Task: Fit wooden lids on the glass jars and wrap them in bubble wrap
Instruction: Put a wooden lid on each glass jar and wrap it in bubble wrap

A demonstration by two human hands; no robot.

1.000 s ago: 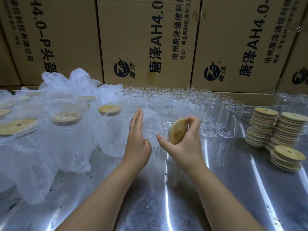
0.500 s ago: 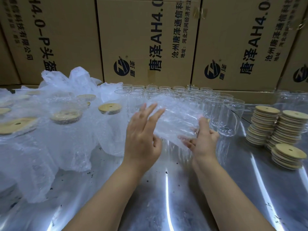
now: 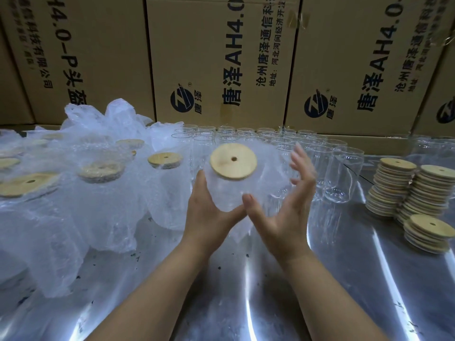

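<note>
A glass jar with a round wooden lid fitted on it is tilted with the lid towards me, held above the table. Bubble wrap lies around the jar's body. My left hand grips the jar from the left and below. My right hand is beside it on the right. Its thumb touches the jar's lower end, and its spread, blurred fingers rest against the loose wrap.
Several empty glass jars stand in rows behind. Stacks of wooden lids are at the right. Wrapped, lidded jars fill the left. Cardboard boxes wall off the back. The table is shiny metal.
One second ago my right hand held a lid at the jar. Both hands then drew bubble wrap over it. Now the lidded jar is turned lid-up towards me, with wrap around it.
</note>
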